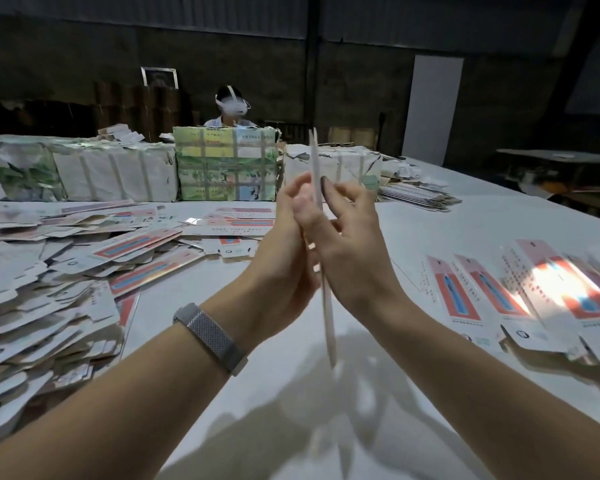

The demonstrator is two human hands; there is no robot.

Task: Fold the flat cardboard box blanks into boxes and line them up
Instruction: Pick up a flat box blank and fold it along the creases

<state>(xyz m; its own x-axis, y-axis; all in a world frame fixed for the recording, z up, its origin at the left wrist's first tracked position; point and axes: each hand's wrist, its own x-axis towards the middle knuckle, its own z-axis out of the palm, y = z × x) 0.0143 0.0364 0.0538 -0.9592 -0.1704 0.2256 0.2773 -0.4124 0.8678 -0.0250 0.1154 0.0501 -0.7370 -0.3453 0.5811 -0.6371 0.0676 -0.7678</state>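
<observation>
A flat cardboard box blank [327, 317] stands edge-on to the camera above the white table [291, 341], so it shows only as a thin pale strip. My left hand [284, 251] and my right hand [347, 251] hold it between them, one on each side, fingers curled against its faces. A big loose heap of flat blanks [49, 278] covers the table's left part. Folded pink-and-red boxes [534, 292] lie side by side in a row at the right.
Wrapped, strapped bundles [222, 164] stand in a line across the far side of the table. A person in a mask and headset [231, 109] sits behind them. Another stack of flat card [420, 195] lies at the far right. The room is dark.
</observation>
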